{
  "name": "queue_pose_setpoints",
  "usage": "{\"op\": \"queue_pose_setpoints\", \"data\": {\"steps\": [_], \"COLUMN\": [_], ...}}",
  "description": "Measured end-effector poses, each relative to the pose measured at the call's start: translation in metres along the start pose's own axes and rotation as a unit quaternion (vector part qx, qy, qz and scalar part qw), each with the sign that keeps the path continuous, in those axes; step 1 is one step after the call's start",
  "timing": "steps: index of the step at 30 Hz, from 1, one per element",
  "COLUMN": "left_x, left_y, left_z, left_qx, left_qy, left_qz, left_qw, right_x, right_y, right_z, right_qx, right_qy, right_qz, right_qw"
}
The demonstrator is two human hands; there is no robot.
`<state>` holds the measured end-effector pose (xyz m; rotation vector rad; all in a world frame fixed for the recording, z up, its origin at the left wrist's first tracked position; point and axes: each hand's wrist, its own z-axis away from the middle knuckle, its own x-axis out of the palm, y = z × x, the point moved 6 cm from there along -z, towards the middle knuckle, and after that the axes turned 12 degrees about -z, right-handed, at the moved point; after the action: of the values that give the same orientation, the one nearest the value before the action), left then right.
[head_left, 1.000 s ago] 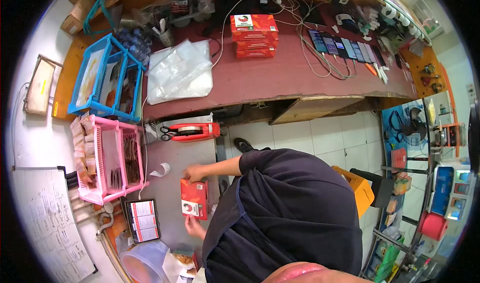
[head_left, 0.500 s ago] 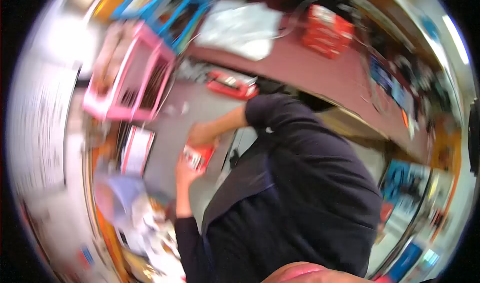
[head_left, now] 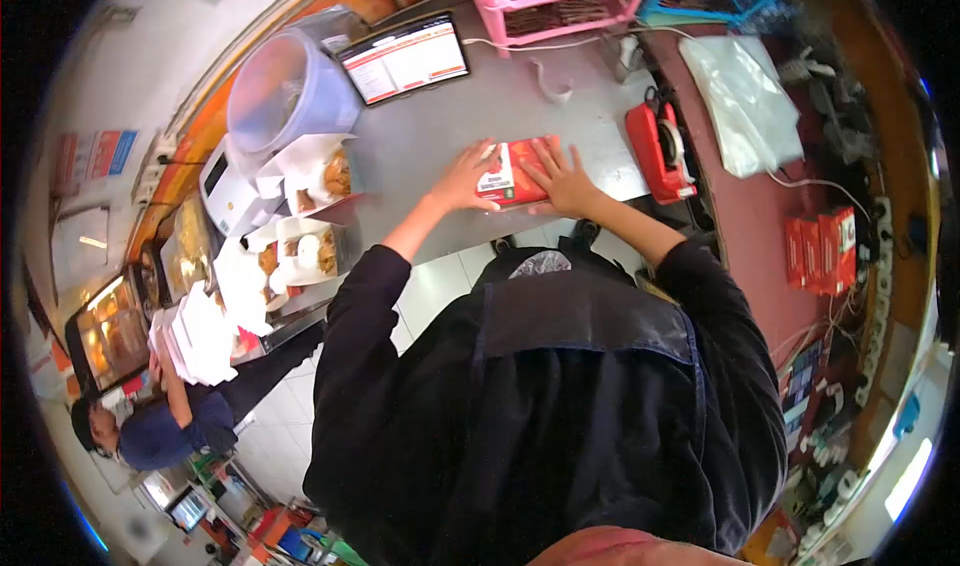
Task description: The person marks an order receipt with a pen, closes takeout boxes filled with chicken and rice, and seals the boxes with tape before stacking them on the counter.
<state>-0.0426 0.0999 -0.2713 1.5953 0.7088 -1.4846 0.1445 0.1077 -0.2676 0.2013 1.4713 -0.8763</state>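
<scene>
A red and white box (head_left: pixel 520 178) lies flat on the grey metal table (head_left: pixel 430 156), near its front edge. My left hand (head_left: pixel 465 176) rests against the box's left side, its fingers reaching onto the edge. On the box's right part lies my right hand (head_left: pixel 568 180), palm down with its fingers spread. To the right of it sits a red tape dispenser (head_left: pixel 660 156). A tablet (head_left: pixel 402 58) with a lit screen stands behind and to the left.
Open food boxes (head_left: pixel 328 176) and a translucent bucket (head_left: pixel 290 96) occupy the left side. Pink racks (head_left: pixel 560 1) stand at the back. Plastic bags (head_left: pixel 742 106) and stacked red boxes (head_left: pixel 822 251) lie on the right counter. A co-worker (head_left: pixel 165 431) holds white boxes at far left.
The view has turned towards the left, bringing the food boxes and the co-worker into sight. My right hand has moved from the box's far end to lie spread on top of it.
</scene>
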Motion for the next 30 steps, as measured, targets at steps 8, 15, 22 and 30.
{"op": "queue_pose_setpoints", "data": {"steps": [8, 15, 22, 30], "left_x": [0.013, 0.006, 0.001, 0.006], "left_y": [0.046, 0.068, 0.067, 0.063], "left_z": [-0.001, 0.003, -0.009, -0.005], "left_qx": [-0.014, -0.008, -0.082, -0.063], "left_qy": [0.113, 0.199, 0.273, 0.253], "left_qz": [-0.042, 0.011, 0.038, 0.050], "left_qw": [0.993, 0.980, 0.958, 0.964], "right_x": [-0.091, -0.046, -0.040, -0.028], "right_y": [0.088, 0.200, 0.159, 0.201], "right_z": [0.127, 0.180, 0.251, 0.258], "right_qx": [0.375, 0.406, 0.448, 0.548], "right_qy": [0.392, 0.297, 0.259, 0.268], "right_qz": [-0.052, -0.482, -0.672, -0.327], "right_qw": [0.838, 0.718, 0.530, 0.721]}}
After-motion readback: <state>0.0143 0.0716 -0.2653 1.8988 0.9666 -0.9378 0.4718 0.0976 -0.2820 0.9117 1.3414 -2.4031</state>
